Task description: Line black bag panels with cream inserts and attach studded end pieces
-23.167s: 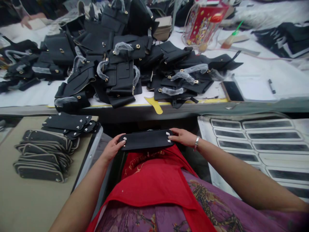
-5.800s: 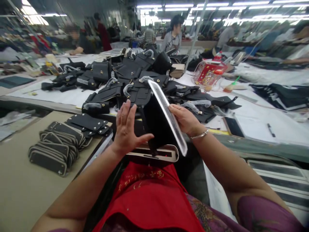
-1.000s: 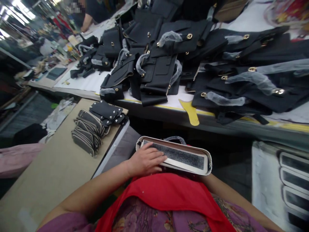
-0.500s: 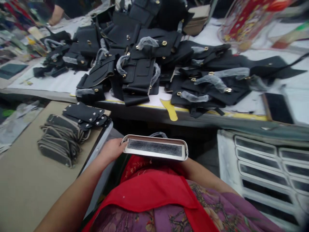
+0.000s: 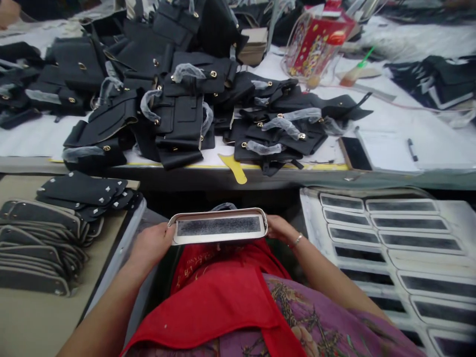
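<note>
- Your left hand (image 5: 153,243) is at the left end of the bag (image 5: 215,214), the thumb on the rim and the other fingers mostly hidden beneath, pinching that end.
- Your right hand (image 5: 281,229) is against the right end; its fingertips go out of sight behind the bag, so you cannot tell how tightly they close.
- The bag is in front of you, just above your red apron (image 5: 208,297), its long pale-rimmed side facing up.
- Inside that rim lies a dark panel (image 5: 219,226) with a white border.
- A plastic-wrapped handle (image 5: 224,206) shows past the far edge of the bag.
- A bracelet (image 5: 296,240) circles your right wrist.
- To your left, a tan board (image 5: 22,317) holds stacked black pieces (image 5: 33,253), some with pale edging.
- To your right, a white board (image 5: 311,213) carries rows of dark strips (image 5: 349,234), many white-bordered.
- Ahead, black bags (image 5: 178,121) are heaped on the white-covered table (image 5: 22,141).
- A yellow piece (image 5: 234,168) sticks out over the table's near edge; a phone (image 5: 356,154) lies farther right, beside paper (image 5: 390,144) and a pen (image 5: 412,149).
</note>
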Demonstrator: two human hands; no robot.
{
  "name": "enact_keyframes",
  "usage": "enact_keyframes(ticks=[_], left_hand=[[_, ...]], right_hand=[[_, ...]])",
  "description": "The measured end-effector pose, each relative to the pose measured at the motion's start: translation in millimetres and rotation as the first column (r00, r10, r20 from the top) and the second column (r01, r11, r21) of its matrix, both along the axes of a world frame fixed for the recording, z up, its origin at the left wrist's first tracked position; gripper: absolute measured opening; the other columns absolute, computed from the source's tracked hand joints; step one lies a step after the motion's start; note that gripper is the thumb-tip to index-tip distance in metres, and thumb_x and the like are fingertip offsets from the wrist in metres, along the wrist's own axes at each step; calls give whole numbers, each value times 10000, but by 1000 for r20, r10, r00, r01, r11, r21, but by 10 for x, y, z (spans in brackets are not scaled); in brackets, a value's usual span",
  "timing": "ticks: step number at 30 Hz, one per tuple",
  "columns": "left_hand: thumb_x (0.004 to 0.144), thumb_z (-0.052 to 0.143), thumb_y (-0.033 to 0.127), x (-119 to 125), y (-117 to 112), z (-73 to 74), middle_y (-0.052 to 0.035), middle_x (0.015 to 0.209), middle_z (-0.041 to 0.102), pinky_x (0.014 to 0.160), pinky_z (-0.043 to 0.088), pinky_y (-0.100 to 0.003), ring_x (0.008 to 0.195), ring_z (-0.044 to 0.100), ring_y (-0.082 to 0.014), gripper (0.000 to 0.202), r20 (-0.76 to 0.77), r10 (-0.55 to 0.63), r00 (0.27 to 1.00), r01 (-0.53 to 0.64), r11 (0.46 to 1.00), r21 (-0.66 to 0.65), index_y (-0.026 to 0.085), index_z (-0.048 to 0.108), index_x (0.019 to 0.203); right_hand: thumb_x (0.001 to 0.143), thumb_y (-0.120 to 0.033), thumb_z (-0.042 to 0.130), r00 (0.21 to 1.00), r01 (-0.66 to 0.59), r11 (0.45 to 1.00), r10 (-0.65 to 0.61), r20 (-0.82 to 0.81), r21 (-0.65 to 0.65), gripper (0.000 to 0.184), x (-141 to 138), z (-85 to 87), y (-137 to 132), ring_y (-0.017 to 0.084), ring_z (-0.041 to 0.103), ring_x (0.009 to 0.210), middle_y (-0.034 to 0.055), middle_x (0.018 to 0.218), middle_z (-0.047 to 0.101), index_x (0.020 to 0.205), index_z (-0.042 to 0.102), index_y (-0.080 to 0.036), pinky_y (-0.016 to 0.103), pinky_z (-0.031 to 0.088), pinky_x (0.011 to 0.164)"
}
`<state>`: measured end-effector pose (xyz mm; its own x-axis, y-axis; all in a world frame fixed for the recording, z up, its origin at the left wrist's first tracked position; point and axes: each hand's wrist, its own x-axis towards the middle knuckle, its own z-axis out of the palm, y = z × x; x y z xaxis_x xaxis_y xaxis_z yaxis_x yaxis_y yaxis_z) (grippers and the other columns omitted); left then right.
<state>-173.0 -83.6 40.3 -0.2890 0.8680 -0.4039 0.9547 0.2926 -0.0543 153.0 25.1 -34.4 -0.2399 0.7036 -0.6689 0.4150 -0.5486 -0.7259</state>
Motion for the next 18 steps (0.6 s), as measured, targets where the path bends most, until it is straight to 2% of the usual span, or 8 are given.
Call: enact_keyframes(ticks=[2,4,5,7,9,13,16,18], left_hand=[[886,209,440,-6,4,7,-129,855,700,695,451,-322,852,654,-279,512,-4,-8,1000,8,1000,-2,167,635,806],[880,219,441,-15,12,8,-137,855,701,697,449,-334,849,653,-291,514,1,-19,1000,19,1000,-7,165,644,798],[878,223,440,-20,15,5,-143,857,700,696,448,-340,845,653,-297,515,0,-23,1000,23,1000,-6,162,650,799],[875,234,435,-29,11,-8,-151,865,697,698,447,-350,844,651,-305,513,-4,-23,1000,23,1000,11,157,659,805],[876,243,425,-29,-9,-19,-155,865,693,707,445,-350,852,648,-304,504,-2,-2,1000,3,999,37,153,661,802],[889,240,381,-9,-75,-37,-158,862,685,708,434,-334,851,644,-282,486,55,54,997,-61,990,127,142,651,787],[892,260,383,-56,-100,-110,-140,826,680,692,428,-318,813,638,-253,463,150,99,984,-128,972,197,140,632,766],[899,246,428,-134,-111,-183,-111,772,669,663,432,-290,757,630,-215,489,318,125,940,-206,950,234,143,609,736]], right_hand=[[903,-567,253,997,-8,1000,5,78,29,573,150,173,47,89,510,410,49,571,593,763,582,-119,202,346,400],[876,-611,258,966,-178,976,150,212,122,596,186,413,45,118,544,426,70,588,616,732,590,-136,228,376,430],[860,-609,313,917,-316,933,254,307,172,568,156,534,27,135,558,444,79,588,625,701,597,-143,242,388,456],[849,-521,413,758,-577,788,417,501,217,467,34,731,-26,161,578,488,95,575,632,636,605,-152,260,391,510],[863,-387,408,608,-722,661,465,643,204,403,-102,845,-79,184,598,537,112,570,634,604,609,-152,270,380,542],[882,-276,327,463,-811,559,433,774,172,398,-223,851,-118,208,618,575,149,655,659,665,631,-139,285,362,533],[892,-297,318,422,-849,498,440,793,175,400,-230,755,-79,202,616,563,155,719,671,702,630,-136,286,369,525],[902,-314,295,413,-860,477,441,797,182,416,-234,710,-59,199,617,569,146,737,674,717,622,-137,284,375,528]])
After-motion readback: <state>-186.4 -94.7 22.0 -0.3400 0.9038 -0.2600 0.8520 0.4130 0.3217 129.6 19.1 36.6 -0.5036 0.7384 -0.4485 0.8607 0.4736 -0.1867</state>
